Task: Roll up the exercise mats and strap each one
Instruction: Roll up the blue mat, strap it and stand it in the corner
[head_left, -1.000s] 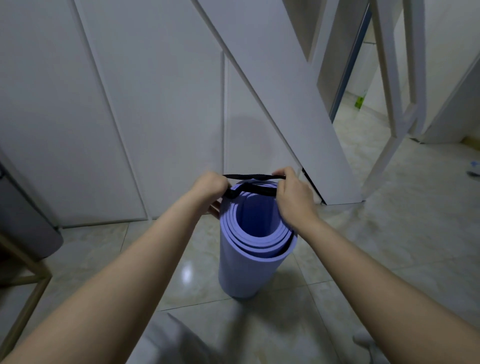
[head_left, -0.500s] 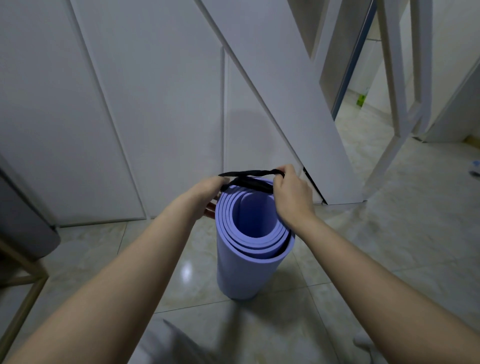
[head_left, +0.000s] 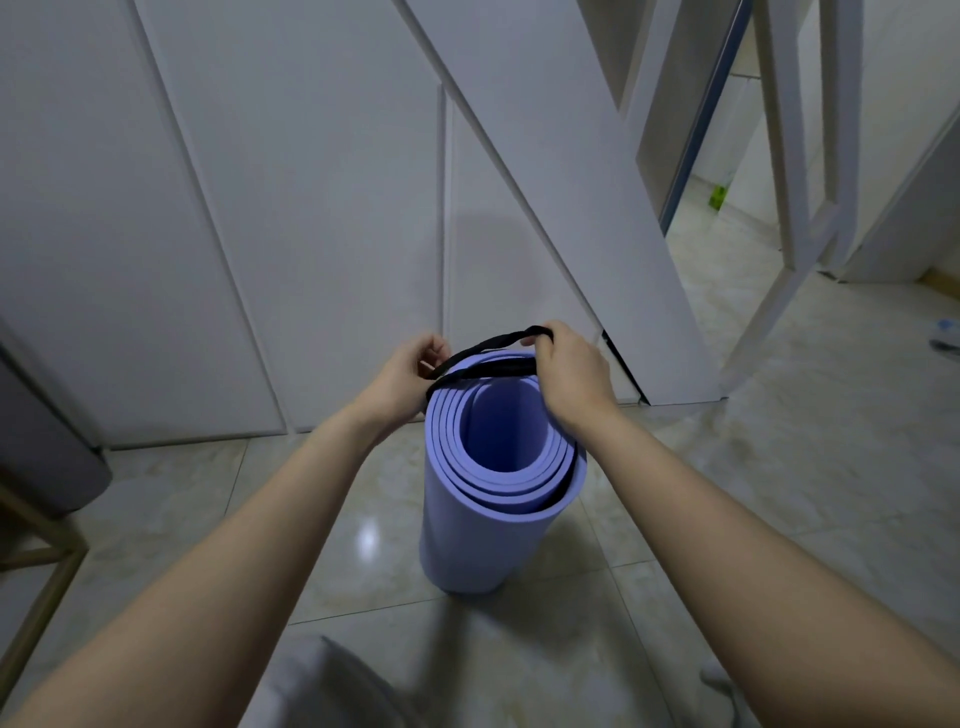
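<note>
On the tiled floor (head_left: 779, 467), the purple mat (head_left: 467, 540) stood on end, already rolled; the left hand (head_left: 402, 374) and the right hand (head_left: 569, 374) each gripped the black strap (head_left: 488, 370), stretched across its top rim, so strapping appeared begun but unfinished; no other mat was visible

Home hallway; tiled floor (head_left: 779, 467), white doors (head_left: 311, 208)

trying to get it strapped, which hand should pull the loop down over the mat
Probably the right hand: it grips the black strap raised above the mat rim; the left hand anchors it.
</note>
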